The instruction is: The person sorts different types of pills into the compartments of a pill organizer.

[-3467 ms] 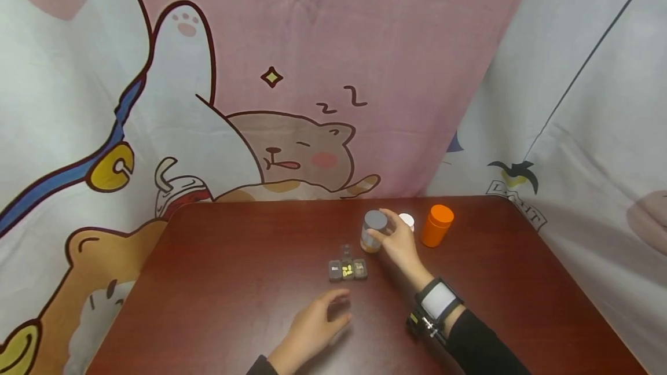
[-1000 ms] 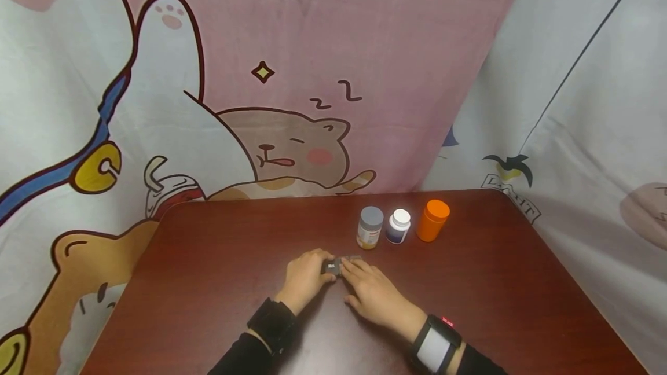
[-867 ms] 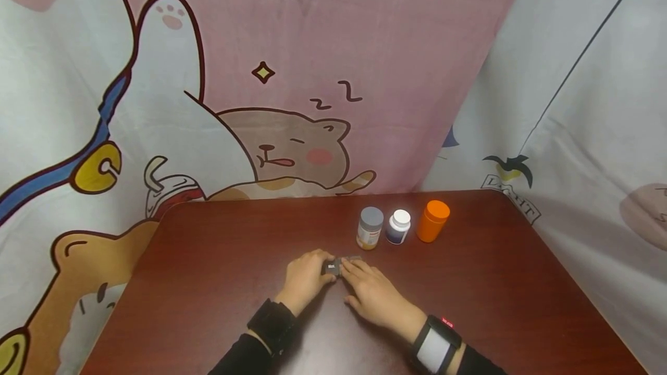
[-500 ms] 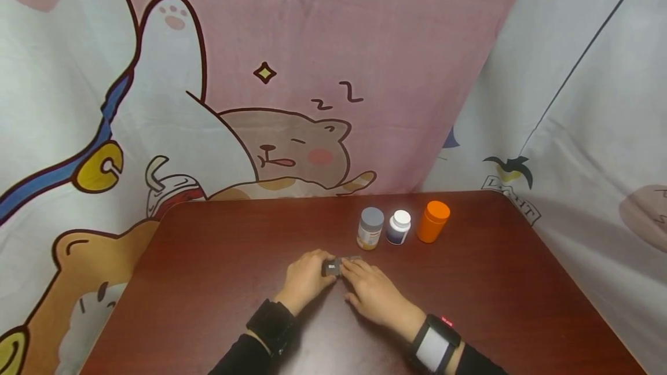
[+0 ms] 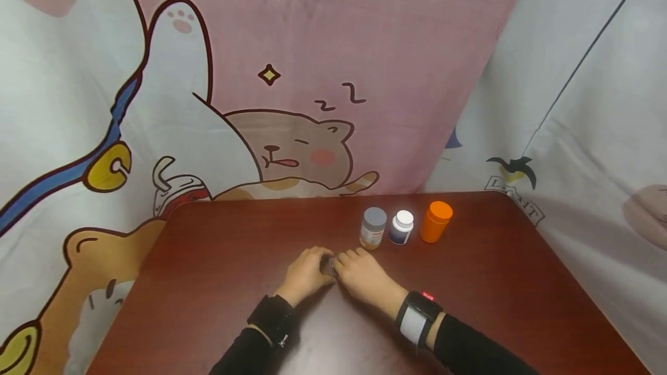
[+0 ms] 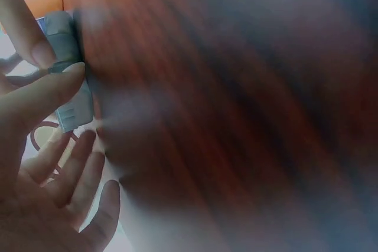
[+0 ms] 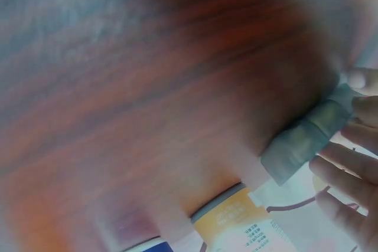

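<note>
A small grey see-through pill organizer [image 5: 328,265] sits low over the table between both hands in the head view. My left hand [image 5: 304,275] grips its left end, thumb on the near side and fingers on the far side. From the right, my right hand [image 5: 366,278] curls its fingertips onto the top of the left compartment and covers the rest of the organizer. In the left wrist view the organizer [image 6: 64,39] appears side-on, with a thumb across it. The right wrist view shows the organizer's [image 7: 304,137] far-right end beyond my fingers [image 7: 339,175].
Just behind my right hand stands a grey-lidded bottle [image 5: 373,228]. To its right are a white-capped bottle [image 5: 401,227] with a dark blue label and an orange bottle [image 5: 435,222]. A printed curtain [image 5: 406,74] hangs behind the brown table [image 5: 234,236].
The right hand lets go of the grey-lidded bottle and comes to the organizer, which the left hand now grips. Most recently the right fingers slide left and curl over the left compartment.
</note>
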A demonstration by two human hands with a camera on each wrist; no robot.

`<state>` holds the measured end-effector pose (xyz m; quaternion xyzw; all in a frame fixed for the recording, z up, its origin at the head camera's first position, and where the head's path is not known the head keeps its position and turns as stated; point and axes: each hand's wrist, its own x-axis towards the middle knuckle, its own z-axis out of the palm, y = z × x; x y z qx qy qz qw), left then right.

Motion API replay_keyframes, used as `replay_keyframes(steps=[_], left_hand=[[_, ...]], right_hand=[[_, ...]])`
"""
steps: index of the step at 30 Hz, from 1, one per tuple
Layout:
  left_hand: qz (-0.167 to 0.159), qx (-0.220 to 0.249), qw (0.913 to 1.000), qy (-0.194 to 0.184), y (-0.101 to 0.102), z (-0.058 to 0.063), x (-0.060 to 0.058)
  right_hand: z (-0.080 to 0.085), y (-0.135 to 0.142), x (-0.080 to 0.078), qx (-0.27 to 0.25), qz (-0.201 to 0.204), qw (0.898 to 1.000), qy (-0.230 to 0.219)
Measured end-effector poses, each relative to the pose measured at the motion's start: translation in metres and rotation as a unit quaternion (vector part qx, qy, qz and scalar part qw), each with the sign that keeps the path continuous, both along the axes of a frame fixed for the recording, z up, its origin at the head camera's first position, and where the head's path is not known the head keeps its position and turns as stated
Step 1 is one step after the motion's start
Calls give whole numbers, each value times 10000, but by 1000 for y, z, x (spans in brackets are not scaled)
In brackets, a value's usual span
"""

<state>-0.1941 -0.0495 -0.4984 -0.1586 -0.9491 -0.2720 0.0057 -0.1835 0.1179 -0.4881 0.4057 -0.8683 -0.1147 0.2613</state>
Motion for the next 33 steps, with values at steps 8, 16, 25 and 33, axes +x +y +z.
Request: replay_keyframes(steps=[8,16,25,33], left_hand=[[26,-44,9999,152,0,0,-1],[258,-182,9992,259,4,2,3],[453,-136,9986,252,7,-2,6],[566,-17,9977,378,10,0,9]], right_hand=[[-5,-3,-4,484,155,9977,449],[-3,-5,0,1174,262,9902,703],[-9,-5,5,1421,314,9874,616],[-10,-6,6,928,133,9931,699]])
